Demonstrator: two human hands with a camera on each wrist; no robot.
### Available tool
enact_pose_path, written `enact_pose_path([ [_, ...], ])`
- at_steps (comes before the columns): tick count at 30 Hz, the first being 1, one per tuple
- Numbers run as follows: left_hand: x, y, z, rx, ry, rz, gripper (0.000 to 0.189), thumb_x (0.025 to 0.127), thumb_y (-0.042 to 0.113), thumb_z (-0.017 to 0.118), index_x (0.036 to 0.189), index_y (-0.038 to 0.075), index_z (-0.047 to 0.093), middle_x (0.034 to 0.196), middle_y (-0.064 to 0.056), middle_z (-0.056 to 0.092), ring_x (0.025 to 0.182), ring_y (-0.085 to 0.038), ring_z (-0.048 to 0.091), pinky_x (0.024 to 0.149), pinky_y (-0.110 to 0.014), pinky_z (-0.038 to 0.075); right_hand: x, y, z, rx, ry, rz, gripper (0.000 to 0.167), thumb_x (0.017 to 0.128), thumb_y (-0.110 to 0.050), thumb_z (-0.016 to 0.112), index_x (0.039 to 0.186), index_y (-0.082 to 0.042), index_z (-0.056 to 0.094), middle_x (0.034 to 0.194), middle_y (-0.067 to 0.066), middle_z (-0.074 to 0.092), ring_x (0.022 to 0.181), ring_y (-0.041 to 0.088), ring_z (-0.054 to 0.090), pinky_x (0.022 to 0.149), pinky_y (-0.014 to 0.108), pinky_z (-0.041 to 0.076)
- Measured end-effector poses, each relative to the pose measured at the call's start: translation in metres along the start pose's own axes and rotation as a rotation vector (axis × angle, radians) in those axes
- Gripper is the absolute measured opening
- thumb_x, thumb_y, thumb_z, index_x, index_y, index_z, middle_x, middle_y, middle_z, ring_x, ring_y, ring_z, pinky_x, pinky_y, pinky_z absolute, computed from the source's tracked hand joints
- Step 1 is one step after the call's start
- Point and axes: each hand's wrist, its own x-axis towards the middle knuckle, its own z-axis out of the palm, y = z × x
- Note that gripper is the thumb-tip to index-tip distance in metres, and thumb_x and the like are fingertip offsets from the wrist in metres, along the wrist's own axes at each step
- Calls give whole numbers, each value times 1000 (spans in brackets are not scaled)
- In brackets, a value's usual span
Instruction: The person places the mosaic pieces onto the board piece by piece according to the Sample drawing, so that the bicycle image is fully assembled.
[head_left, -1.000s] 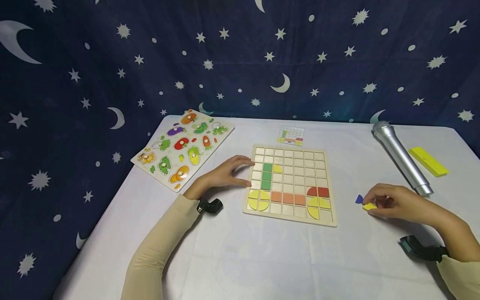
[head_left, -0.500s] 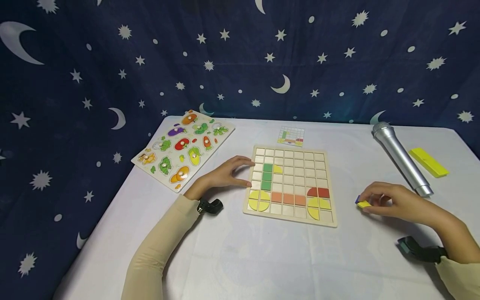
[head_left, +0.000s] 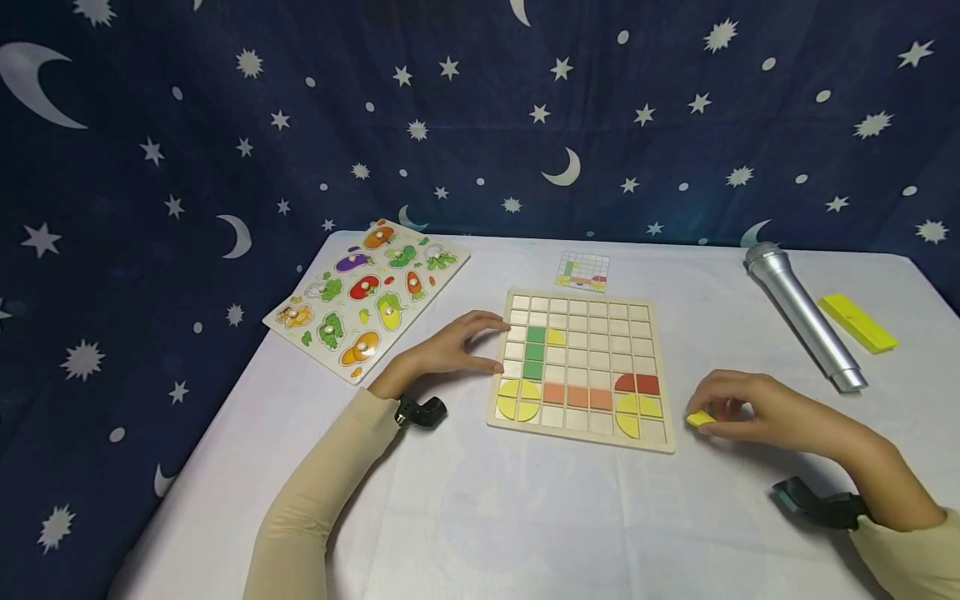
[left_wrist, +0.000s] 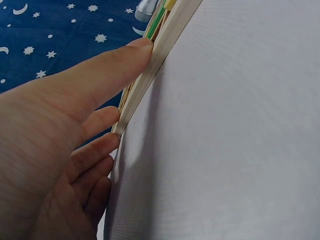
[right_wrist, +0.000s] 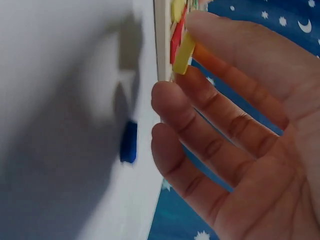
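Note:
A wooden grid board [head_left: 598, 342] lies mid-table, with green tiles [head_left: 534, 352], orange tiles [head_left: 577, 397], red pieces [head_left: 647, 384] and several yellow pieces set in its cells. My left hand [head_left: 450, 346] touches the board's left edge, thumb and fingertips against the wooden rim in the left wrist view. To the right of the board, my right hand [head_left: 761, 406] pinches a small yellow tile [right_wrist: 184, 55] between thumb and fingers. A small blue piece [right_wrist: 129, 142] lies on the table in the right wrist view; the right hand hides it from the head view.
Behind the board lies a small pattern card [head_left: 582, 272]. A vegetable puzzle board [head_left: 345, 333] is at the back left. On the right are a silver microphone [head_left: 806, 317] and a flat yellow block [head_left: 857, 323]. A starry blue cloth [head_left: 480, 108] hangs behind the white table.
My right hand has moved left toward the board with the yellow tile, away from where the blue piece showed beside it. The left hand has stayed at the board's edge.

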Motion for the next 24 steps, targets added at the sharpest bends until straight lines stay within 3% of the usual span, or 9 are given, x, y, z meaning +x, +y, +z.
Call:
enact_pose_path([
  [13, 1, -1, 0, 23, 3, 13, 67, 81, 19, 81, 140, 7, 52, 145, -15, 41, 139, -28, 34, 118, -42, 24, 22, -11, 23, 46, -14, -70, 30, 77, -6, 81, 101, -21, 69, 96, -8, 61, 73, 4, 52, 61, 19, 44],
  [19, 1, -1, 0, 24, 5, 21, 67, 81, 20, 81, 140, 7, 52, 145, -15, 42, 138, -28, 34, 117, -43, 24, 27, -14, 27, 54, -25, -108, 33, 76, -1, 80, 100, -20, 69, 96, -8, 61, 74, 4, 51, 62, 18, 44],
  [24, 1, -1, 0, 18, 2, 16, 67, 81, 19, 81, 140, 7, 52, 145, -15, 41, 139, -28, 34, 118, -42, 24, 29, -19, 28, 16, -47, -81, 33, 76, 1, 79, 98, -22, 70, 103, -8, 62, 87, 4, 55, 71, 16, 48],
])
